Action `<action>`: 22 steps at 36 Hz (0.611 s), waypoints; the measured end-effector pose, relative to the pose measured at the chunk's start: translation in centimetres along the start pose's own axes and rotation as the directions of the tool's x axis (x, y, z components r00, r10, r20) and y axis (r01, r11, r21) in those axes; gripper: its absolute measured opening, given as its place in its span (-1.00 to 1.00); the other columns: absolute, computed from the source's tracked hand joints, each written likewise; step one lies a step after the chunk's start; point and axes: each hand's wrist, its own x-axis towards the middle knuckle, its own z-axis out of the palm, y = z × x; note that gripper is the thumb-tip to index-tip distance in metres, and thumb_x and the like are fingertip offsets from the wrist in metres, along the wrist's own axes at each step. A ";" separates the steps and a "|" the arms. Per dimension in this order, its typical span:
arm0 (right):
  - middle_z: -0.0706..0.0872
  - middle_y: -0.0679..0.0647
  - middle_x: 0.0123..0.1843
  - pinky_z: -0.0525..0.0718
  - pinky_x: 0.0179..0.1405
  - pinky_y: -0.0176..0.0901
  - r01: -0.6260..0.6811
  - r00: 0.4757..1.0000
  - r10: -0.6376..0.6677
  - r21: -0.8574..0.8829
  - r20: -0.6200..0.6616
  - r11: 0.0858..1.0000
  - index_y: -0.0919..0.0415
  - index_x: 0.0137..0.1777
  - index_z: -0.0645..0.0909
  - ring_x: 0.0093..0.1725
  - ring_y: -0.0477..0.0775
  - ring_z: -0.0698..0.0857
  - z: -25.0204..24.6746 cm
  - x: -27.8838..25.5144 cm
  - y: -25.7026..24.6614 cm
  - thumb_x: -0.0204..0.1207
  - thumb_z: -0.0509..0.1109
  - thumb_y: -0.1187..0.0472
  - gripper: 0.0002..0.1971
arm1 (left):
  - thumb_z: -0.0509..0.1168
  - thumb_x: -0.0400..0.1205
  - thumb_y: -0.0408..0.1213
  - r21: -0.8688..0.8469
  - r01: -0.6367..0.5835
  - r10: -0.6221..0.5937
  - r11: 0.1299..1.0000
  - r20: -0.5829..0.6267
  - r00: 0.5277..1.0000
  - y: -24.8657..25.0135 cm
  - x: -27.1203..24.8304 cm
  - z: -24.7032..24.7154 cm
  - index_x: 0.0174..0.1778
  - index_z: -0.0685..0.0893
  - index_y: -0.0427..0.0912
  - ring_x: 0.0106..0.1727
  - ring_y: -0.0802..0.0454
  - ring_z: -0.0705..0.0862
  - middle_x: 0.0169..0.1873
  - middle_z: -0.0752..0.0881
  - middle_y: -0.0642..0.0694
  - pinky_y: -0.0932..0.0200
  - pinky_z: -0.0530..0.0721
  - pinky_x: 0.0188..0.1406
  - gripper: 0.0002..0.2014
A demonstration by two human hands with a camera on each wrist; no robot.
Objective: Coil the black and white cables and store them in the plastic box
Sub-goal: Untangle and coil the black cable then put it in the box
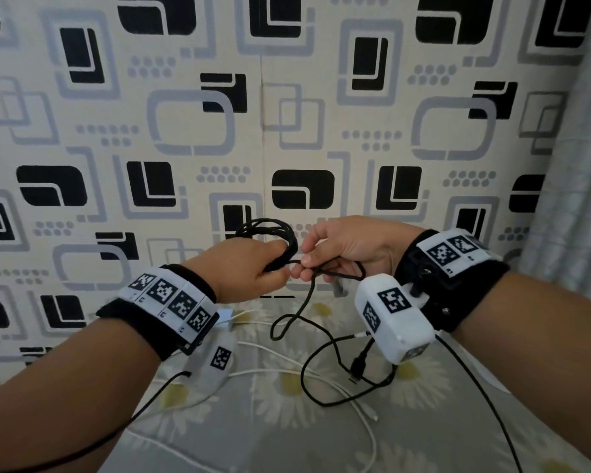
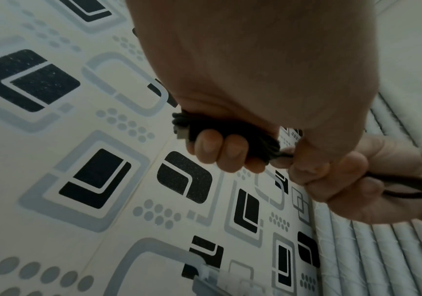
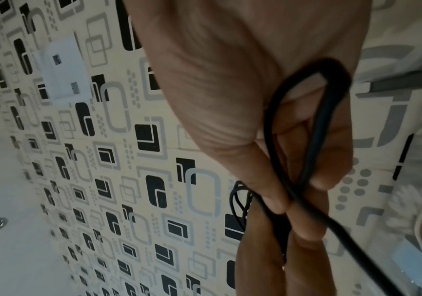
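Observation:
My left hand (image 1: 253, 268) is raised in front of the wall and grips a bundle of black cable loops (image 1: 270, 230); in the left wrist view the fingers (image 2: 220, 150) curl round the black bundle (image 2: 230, 130). Right beside it, my right hand (image 1: 342, 250) pinches a strand of the same black cable (image 3: 303, 180) between thumb and fingers, a small loop lying across its palm. The loose black tail (image 1: 321, 339) hangs down to the bed, ending in a plug (image 1: 357, 367). A white cable (image 1: 321, 373) lies uncoiled on the bed below. I see no plastic box.
A bed with a grey daisy-print sheet (image 1: 287, 431) fills the foreground. A wall with black and grey patterned paper (image 1: 287, 114) stands close behind the hands. A pale curtain (image 1: 574, 165) hangs at the right. A white wall socket (image 3: 65, 70) shows in the right wrist view.

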 end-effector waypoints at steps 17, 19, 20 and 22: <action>0.77 0.05 -0.04 0.58 -0.15 -0.25 0.103 0.820 -0.336 -0.458 -0.463 0.883 0.16 0.01 0.73 -0.01 0.01 0.71 -0.3 -2.0 -0.9 0.59 0.40 0.14 -0.87 | -0.08 0.74 0.11 0.243 0.353 -0.346 0.904 -0.072 0.935 -1.8 0.0 1.4 -0.18 0.45 -0.01 -0.25 -0.01 0.56 -0.28 0.58 0.04 0.10 0.49 -0.29 -0.64; 0.79 0.05 -0.13 0.68 -0.06 -0.15 0.042 0.913 -0.223 -0.466 -0.341 0.884 0.21 0.01 0.72 -0.10 -0.01 0.75 0.8 -2.3 -0.5 0.60 0.38 0.07 -0.79 | -0.08 0.74 0.10 0.233 0.390 -0.373 0.891 -0.118 0.920 -1.5 0.1 1.2 -0.22 0.44 -0.03 -0.26 -0.02 0.58 -0.31 0.58 0.03 0.10 0.48 -0.31 -0.63; 0.79 0.05 -0.12 0.69 -0.05 -0.13 0.011 0.945 -0.158 -0.457 -0.285 0.889 0.21 0.03 0.71 -0.10 -0.02 0.76 1.5 -2.3 -0.1 0.60 0.38 0.02 -0.75 | -0.07 0.74 0.10 0.227 0.403 -0.379 0.887 -0.143 0.914 -1.3 0.2 1.1 -0.24 0.42 -0.03 -0.27 -0.02 0.59 -0.34 0.57 0.03 0.10 0.48 -0.32 -0.63; 0.78 0.03 -0.03 0.63 -0.05 -0.16 -0.030 0.972 -0.072 -0.423 -0.222 0.905 0.19 0.11 0.69 -0.09 -0.07 0.73 2.7 -2.1 0.8 0.59 0.37 -0.05 -0.69 | -0.06 0.74 0.10 0.204 0.420 -0.386 0.884 -0.186 0.904 -1.0 0.3 0.7 -0.27 0.38 -0.03 -0.29 -0.04 0.59 -0.38 0.54 0.04 0.10 0.47 -0.33 -0.63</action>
